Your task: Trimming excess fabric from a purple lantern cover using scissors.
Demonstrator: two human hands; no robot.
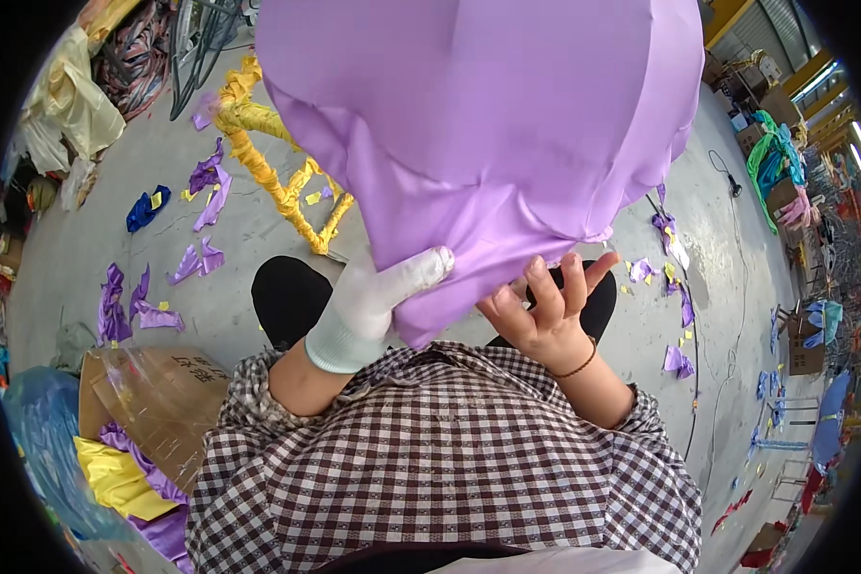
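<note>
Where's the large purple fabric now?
The large purple fabric fills the head view's upper middle, right of the yellow-wrapped frame; the gloved left hand grips it, the bare right hand open by its lower edge.

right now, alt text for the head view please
A white-gloved left hand grips the lower edge of a large lilac cloth; the bare right hand is open beside it. Purple cloth scraps lie on the grey floor near a yellow-wrapped frame.

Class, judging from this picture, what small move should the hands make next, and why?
Probably close the right hand on the nearby edge of the purple fabric: that hand is open, and only the gloved left hand grips the fabric.
</note>
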